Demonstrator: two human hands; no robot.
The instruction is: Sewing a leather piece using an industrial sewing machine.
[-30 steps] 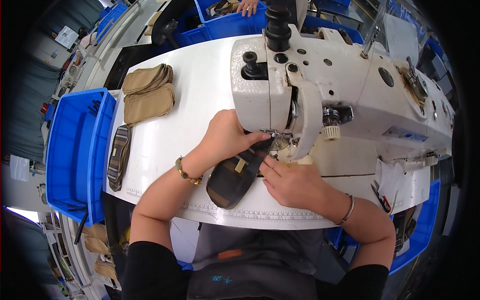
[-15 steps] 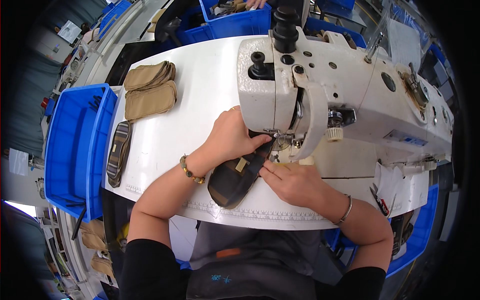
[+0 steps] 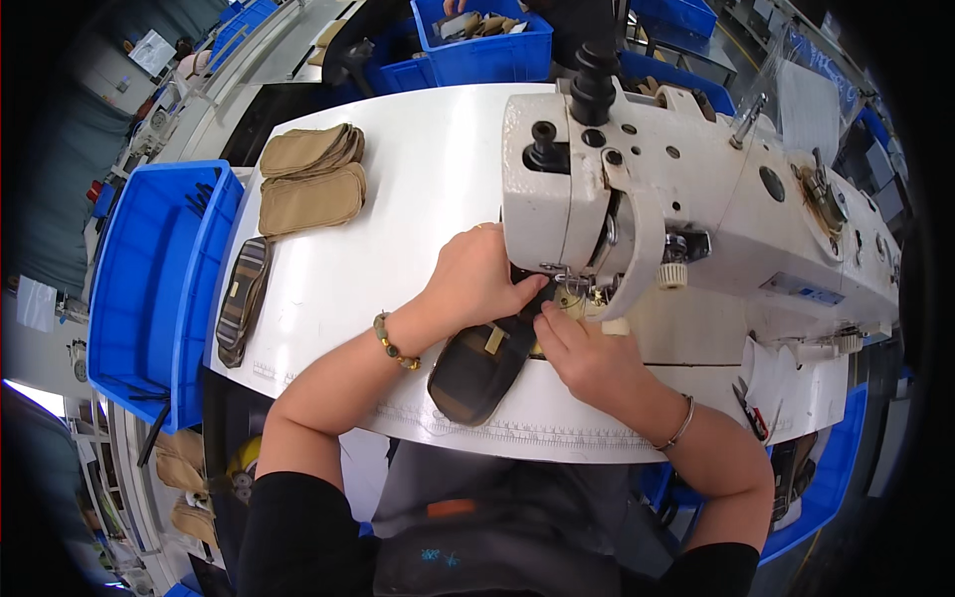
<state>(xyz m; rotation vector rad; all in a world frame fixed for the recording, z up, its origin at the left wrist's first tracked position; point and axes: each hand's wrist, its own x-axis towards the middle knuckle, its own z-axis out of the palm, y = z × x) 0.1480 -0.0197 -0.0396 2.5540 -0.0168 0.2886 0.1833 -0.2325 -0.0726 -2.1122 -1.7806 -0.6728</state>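
A dark pouch with brown and grey stripes and a small tan label (image 3: 476,376) lies on the white table, its far end at the presser foot of the sewing machine (image 3: 676,189). My left hand (image 3: 479,277) closes on the far end of it, thumb on top, just left of the foot. Close by on the right, my right hand (image 3: 597,360) pinches the pouch's right edge with bent fingers. The machine head and my fingers cover the stitching spot. The near end of the pouch rests loose between my forearms.
Tan fabric pieces (image 3: 313,199) are stacked at the far left, with a second striped pouch (image 3: 242,303) nearer. Beyond the left edge stands a blue bin (image 3: 149,298). Red-handled snips (image 3: 753,410) lie at the right. Another person's hand (image 3: 455,6) shows by a far blue bin (image 3: 492,50).
My right hand has slid along the pouch's edge, closer to the presser foot and my left thumb. The left hand keeps its hold. The whole view has shifted slightly.
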